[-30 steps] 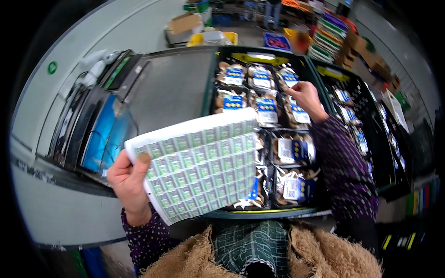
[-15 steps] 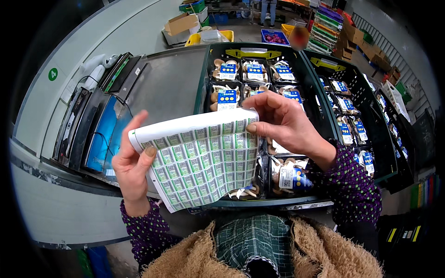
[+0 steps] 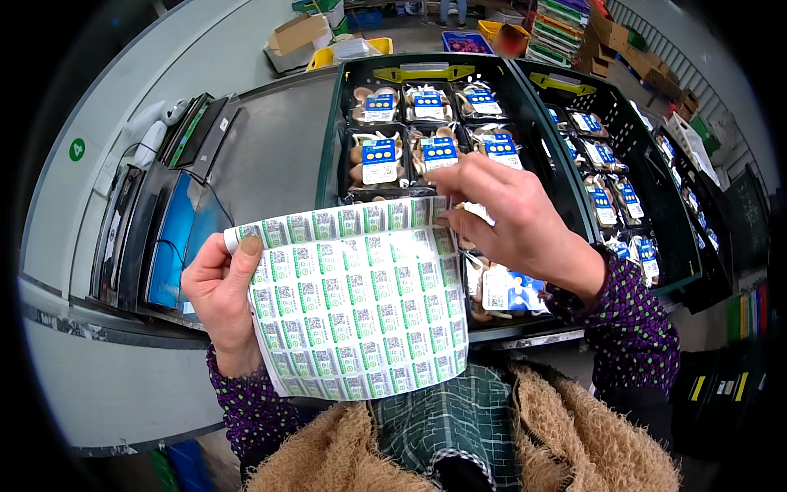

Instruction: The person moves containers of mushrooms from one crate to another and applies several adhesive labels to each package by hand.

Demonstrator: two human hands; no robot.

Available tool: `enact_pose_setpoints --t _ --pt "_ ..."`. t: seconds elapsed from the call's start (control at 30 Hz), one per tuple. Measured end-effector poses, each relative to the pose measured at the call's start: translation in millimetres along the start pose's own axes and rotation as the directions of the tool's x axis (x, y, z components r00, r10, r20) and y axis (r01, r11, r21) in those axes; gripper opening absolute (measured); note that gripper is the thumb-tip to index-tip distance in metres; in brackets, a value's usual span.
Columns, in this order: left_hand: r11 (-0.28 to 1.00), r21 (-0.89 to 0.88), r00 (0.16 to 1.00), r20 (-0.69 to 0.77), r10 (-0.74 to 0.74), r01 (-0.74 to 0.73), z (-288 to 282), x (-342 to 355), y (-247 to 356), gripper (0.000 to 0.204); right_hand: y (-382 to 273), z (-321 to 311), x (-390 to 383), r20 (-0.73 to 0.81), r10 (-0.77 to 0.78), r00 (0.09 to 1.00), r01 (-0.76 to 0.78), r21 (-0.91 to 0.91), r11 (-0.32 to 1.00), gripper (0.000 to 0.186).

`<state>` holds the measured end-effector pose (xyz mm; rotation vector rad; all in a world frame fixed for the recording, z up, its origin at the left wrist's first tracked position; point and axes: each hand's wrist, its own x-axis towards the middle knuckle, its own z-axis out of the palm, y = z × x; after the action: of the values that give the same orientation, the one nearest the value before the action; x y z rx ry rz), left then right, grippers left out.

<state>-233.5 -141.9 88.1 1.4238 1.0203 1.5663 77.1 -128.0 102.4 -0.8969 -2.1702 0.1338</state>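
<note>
Your left hand (image 3: pixel 220 297) has the sticker sheet (image 3: pixel 357 299) pinched along its left edge, thumb on top near the upper left corner, fingers behind. The sheet hangs in the air in front of your chest, between both hands and above the near rim of the crate.

Your right hand (image 3: pixel 512 220) is at the sheet's top right corner, fingertips (image 3: pixel 449 220) closed narrow on the edge. I can't tell whether a sticker is already lifted under them or just being picked at.

How I'd do this step well:
- Keep the left grip firm and the sheet taut; it's curling at the top, and a slack sheet makes the corner harder to lift.
- Peel from one sticker corner, low and sideways, not straight up, so the backing doesn't tear and neighbours don't come along.
- Take one sticker only; the rows are tight.
- Don't touch the glue side more than needed.

Just beyond your right hand: the green crate (image 3: pixel 332 143) on the bench (image 3: pixel 262 156), full of wrapped mushroom trays (image 3: pixel 379 156) with blue and white labels. Trays straight below your right hand are partly hidden by it.

To the right of that hand, a second crate (image 3: pixel 656 213) with more trays. Left of your left hand, the scale and screen unit (image 3: pixel 156 221). Far beyond, boxes and stacked crates (image 3: pixel 566 25) on the floor.
</note>
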Motion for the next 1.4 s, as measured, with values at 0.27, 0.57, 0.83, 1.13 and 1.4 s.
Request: enact_pose_setpoints --t 0.27,0.57,0.83,1.13,1.4 --pt "0.992 0.101 0.997 0.007 -0.080 0.079 14.1 16.5 -3.2 0.018 18.7 -0.5 -5.4 0.007 -0.106 0.994 0.105 -0.212 0.972 0.014" --pt "0.978 -0.114 0.984 0.003 -0.176 0.175 40.0 30.5 -5.6 0.017 38.3 -22.2 -10.3 -0.035 -0.176 0.984 0.158 -0.306 0.939 0.016" --pt "0.979 -0.102 0.984 0.039 -0.176 0.179 62.7 34.7 -12.8 0.019 53.4 -31.6 -22.9 -0.044 -0.027 0.999 0.023 -0.091 0.996 0.016" --pt "0.977 -0.070 0.974 0.118 -0.194 0.203 94.3 31.1 -21.6 0.020 61.7 -40.1 -41.1 0.094 0.136 0.986 -0.147 0.124 0.981 0.044" --pt "0.960 -0.143 0.959 0.186 -0.213 0.241 92.8 34.4 -14.1 0.022 62.8 -40.9 -43.4 -0.037 0.098 0.994 -0.087 0.240 0.967 0.043"
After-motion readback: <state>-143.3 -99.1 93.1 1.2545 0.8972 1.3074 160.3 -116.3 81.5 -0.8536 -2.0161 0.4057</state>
